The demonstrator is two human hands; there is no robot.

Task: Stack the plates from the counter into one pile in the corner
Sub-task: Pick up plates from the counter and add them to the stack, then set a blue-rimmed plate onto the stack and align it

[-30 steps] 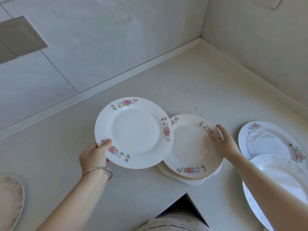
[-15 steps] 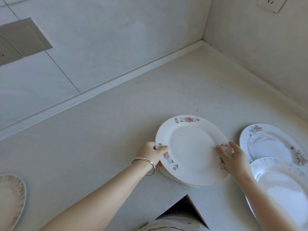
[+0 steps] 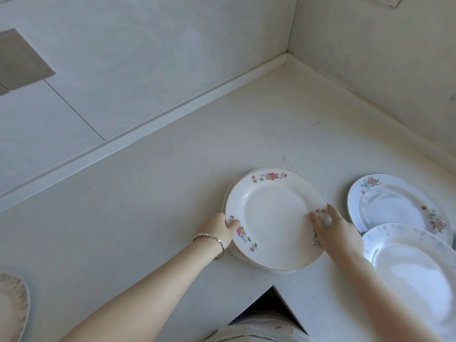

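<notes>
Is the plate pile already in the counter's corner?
No, the pile lies near the front edge of the counter, well short of the corner.

no readable text, no labels, brands, numbers or signs anywhere

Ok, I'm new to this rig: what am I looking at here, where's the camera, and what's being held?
There is no machine here, only a person's two bare hands. One wide-angle camera worn on the head looks down at a white counter. The left hand, with a bracelet on its wrist, pinches the left rim of a floral plate. The right hand holds its right rim. That plate is atop a small pile of plates, short of the wall corner. To the right lie a pink-flowered plate and a pale blue speckled plate that partly covers it. Another patterned plate shows at the far left edge.
</notes>
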